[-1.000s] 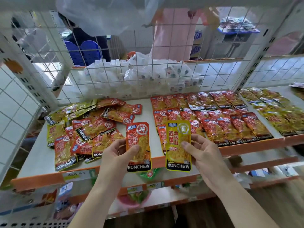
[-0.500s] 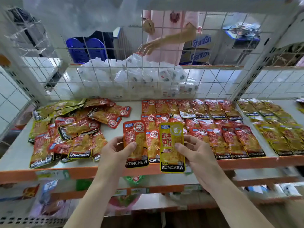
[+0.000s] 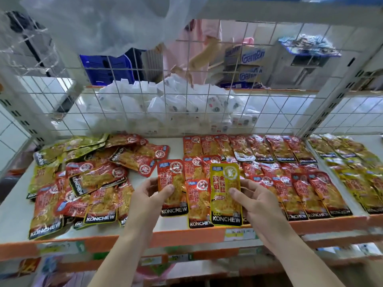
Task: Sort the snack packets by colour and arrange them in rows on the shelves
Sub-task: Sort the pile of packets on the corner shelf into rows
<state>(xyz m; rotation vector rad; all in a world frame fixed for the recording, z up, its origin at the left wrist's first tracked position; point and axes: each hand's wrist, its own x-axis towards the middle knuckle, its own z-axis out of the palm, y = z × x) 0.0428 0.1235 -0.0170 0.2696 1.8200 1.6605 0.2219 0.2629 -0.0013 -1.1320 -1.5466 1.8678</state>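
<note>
Left hand (image 3: 148, 196) pinches a red packet (image 3: 172, 186) upright; right hand (image 3: 256, 200) pinches a yellow packet (image 3: 226, 193) beside it, both above the shelf (image 3: 12, 216). Mixed pile (image 3: 80, 181) lies left; red rows (image 3: 275, 175) and yellow rows (image 3: 352, 168) lie right.

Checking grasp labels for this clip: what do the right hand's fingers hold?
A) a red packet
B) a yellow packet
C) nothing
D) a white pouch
B: the right hand pinches the yellow packet by its side, while the left hand holds the red packet.
</note>
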